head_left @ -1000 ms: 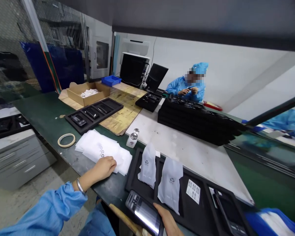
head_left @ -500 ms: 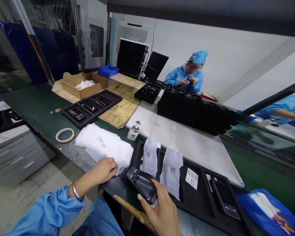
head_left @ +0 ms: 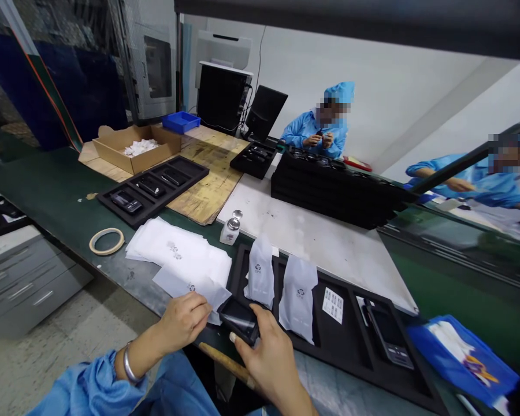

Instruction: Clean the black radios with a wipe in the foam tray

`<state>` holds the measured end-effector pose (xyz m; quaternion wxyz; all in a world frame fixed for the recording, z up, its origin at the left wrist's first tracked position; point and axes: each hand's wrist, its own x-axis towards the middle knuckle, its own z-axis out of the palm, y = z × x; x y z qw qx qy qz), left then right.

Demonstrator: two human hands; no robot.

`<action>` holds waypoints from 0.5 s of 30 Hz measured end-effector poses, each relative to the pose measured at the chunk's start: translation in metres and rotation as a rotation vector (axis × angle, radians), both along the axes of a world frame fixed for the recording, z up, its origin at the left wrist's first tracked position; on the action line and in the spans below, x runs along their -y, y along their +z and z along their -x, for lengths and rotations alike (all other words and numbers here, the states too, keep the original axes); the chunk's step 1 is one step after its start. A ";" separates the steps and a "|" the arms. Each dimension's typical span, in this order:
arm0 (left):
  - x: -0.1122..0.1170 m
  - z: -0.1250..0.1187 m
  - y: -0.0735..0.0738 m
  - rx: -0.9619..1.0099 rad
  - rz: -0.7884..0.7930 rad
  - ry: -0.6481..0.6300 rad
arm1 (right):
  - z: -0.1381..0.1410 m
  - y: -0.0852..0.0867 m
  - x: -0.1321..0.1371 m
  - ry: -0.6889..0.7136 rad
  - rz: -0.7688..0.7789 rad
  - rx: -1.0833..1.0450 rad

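My right hand (head_left: 266, 355) grips a black handheld device (head_left: 239, 319) near the bench's front edge, its end pointing at a white bag. My left hand (head_left: 182, 319) pinches that top white bag (head_left: 190, 285), pulled off the pile of white bags (head_left: 173, 254). Just right of them lies a long black tray (head_left: 329, 341); two bagged items (head_left: 260, 276) stand in its left slots, a label sheet (head_left: 333, 304) lies in the middle slot, and another black device (head_left: 383, 333) lies further right.
A small white bottle (head_left: 230, 230) and a tape ring (head_left: 106, 240) sit on the green bench. Behind are a tray of devices (head_left: 151, 188), a cardboard box (head_left: 132, 148), stacked black trays (head_left: 338, 193) and two people in blue coats (head_left: 316, 130). A blue bin (head_left: 463, 358) is at right.
My right hand brought the black device from the lower edge up and left to the bag. My left hand slid one bag off the pile toward me.
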<state>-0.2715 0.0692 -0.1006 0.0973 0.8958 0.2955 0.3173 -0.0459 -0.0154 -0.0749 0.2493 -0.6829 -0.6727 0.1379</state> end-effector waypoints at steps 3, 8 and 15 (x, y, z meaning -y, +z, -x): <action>0.006 -0.006 0.007 0.023 -0.061 -0.024 | 0.003 0.001 -0.002 0.101 0.032 -0.028; 0.017 -0.017 0.017 0.027 -0.031 -0.056 | 0.005 0.003 -0.008 0.092 -0.024 -0.076; 0.001 -0.005 0.025 -0.175 0.183 -0.128 | -0.001 0.016 -0.007 0.175 -0.004 -0.117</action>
